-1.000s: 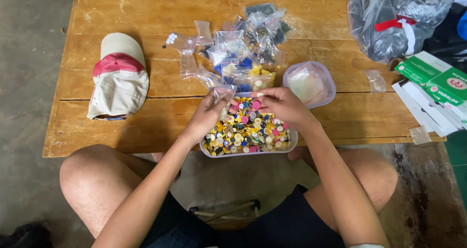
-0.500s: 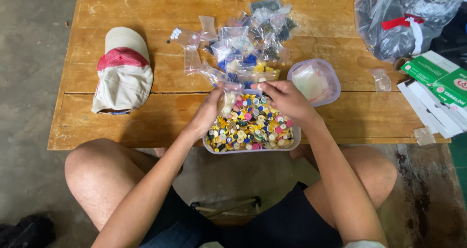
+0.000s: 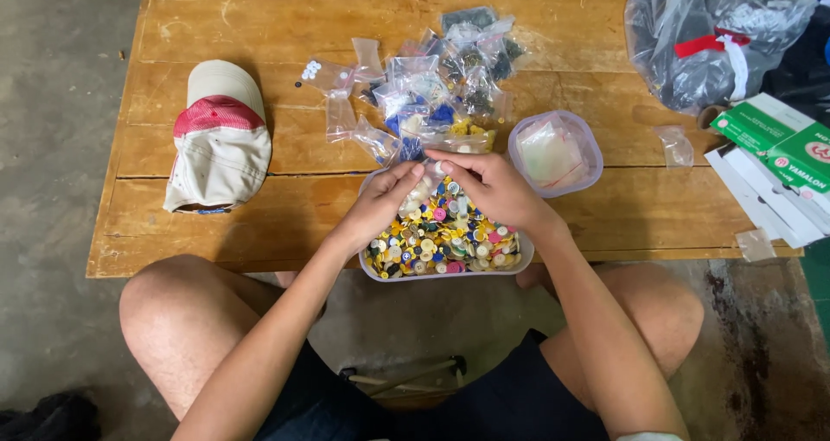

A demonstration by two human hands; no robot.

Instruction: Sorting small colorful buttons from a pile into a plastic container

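While your two hands meet over the far end of the tub, your left hand (image 3: pixel 380 203) and right hand (image 3: pixel 488 188) both have their fingers curled in and pinched narrow, fingertips nearly touching each other, and between them there seems to be a small clear bag (image 3: pixel 430 180) held open at its mouth, though just how each finger grips it I cannot tell from up here. You've got them low, right above the buttons (image 3: pixel 441 238), which looks like a sensible place to work so that anything dropped lands back in the heap. Those buttons, yellow, white, blue and pink, fill the shallow clear tub (image 3: pixel 445 272), and the tub sits at the near edge of the wooden table (image 3: pixel 259 26), hanging a little over it toward your knees. Just beyond your knuckles lies a heap of little clear bags (image 3: pixel 445 73), some already showing dark or blue or yellow contents, touching the far rim of the tub. To the right of your right hand, close by, stands a round clear container (image 3: pixel 556 153) with flat bags in it. Well off to the left rests a cap (image 3: pixel 220 138), cream with a red band. At the far right corner there's a big knotted plastic sack (image 3: pixel 718 35) and green and white boxes (image 3: pixel 778 156), all clear of your reach. Nothing blocks your hands except that crowding heap of bags ahead.
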